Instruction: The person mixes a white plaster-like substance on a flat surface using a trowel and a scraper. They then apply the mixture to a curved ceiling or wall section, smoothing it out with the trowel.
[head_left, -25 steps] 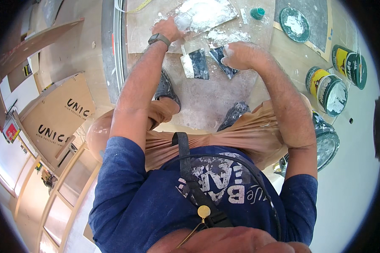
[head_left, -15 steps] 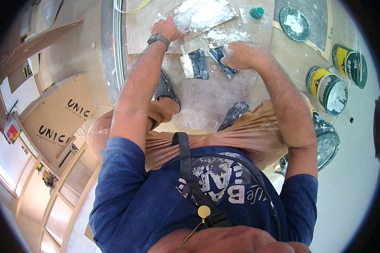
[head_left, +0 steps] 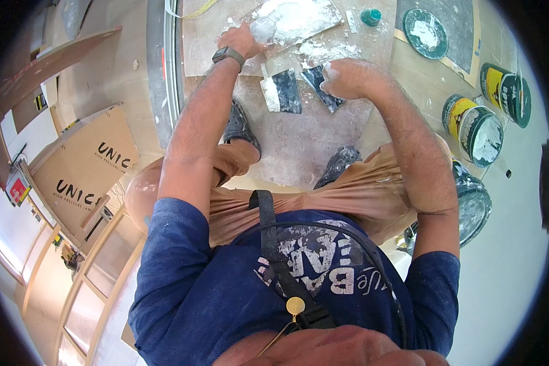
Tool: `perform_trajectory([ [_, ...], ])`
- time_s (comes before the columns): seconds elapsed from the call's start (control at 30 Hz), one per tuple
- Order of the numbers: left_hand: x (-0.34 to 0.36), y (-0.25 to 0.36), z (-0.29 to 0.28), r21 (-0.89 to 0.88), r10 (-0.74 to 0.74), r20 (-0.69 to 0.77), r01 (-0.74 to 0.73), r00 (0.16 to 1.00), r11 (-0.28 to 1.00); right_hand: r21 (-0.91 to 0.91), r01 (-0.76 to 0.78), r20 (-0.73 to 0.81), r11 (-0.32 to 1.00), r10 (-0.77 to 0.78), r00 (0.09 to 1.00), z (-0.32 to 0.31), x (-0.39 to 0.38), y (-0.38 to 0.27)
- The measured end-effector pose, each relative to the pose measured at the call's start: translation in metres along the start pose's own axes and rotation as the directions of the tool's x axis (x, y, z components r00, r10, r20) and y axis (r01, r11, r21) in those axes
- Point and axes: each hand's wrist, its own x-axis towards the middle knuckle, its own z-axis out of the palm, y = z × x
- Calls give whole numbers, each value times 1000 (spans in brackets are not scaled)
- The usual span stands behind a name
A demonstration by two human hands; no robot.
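My left hand (head_left: 245,43) is closed on a translucent plastic container (head_left: 263,27), beside the white powder (head_left: 296,18) heaped on a board. My right hand (head_left: 341,79) is closed on a putty knife with a wide dark blade (head_left: 320,94), its handle mostly hidden in my fingers. To its left lies a second putty knife (head_left: 287,91), its dark blade partly coated in white paste. A small green pot (head_left: 370,18) and a pale narrow strip (head_left: 351,22) are near the powder. All rest on a stained board (head_left: 274,140) between my feet.
At right are a green lid (head_left: 425,33) with white material, green-and-yellow buckets (head_left: 470,125) and a dark bucket (head_left: 473,207). A metal rail (head_left: 172,79) runs along the board's left. Cardboard panels (head_left: 85,158) and wooden frames (head_left: 104,268) are at left; a yellow tape (head_left: 198,11) lies above.
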Motion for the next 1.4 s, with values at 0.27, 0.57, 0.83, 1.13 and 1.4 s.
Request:
perform_trajectory([
  [0.27,3,-3,1,-10,13,10,-13,1000,1000,-15,45,5,999,-45,999,-2,-3,-1],
  [0.57,-3,1,-4,-36,2,12,-1,1000,999,-4,40,-3,999,-40,999,-1,-3,-1],
  [0.83,-3,-1,-4,-83,-49,34,52,998,995,9,26,-2,1000,-26,1000,2,3,-1],
  [1.13,-7,-30,0,-236,-50,-182,6,982,972,146,-62,-97,987,77,992,19,22,34],
  [1.4,-18,-58,8,-677,-255,-569,-270,782,684,364,-520,-278,772,623,731,130,68,60],
])
